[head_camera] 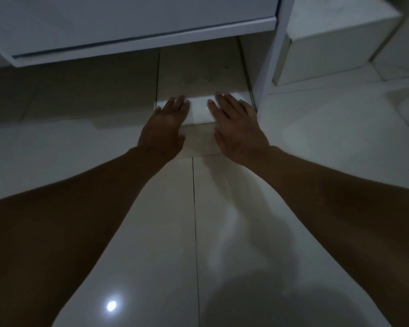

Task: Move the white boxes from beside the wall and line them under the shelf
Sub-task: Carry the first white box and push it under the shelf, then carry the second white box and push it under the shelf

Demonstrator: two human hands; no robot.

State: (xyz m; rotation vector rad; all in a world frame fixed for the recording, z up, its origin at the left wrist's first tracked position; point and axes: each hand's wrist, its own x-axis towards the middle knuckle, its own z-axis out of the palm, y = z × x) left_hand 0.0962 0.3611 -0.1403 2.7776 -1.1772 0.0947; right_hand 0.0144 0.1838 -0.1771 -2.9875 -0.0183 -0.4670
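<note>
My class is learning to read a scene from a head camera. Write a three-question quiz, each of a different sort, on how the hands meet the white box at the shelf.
1. True or false: both hands lie flat, fingers spread, on top of the white box.
2. Which upright stands right beside the box? A) the shelf post B) a chair leg C) a door frame
3. Fill in: the box sits on the tiled ____.

Key
1. True: left hand and right hand both rest on top, palms down.
2. A
3. floor
</note>
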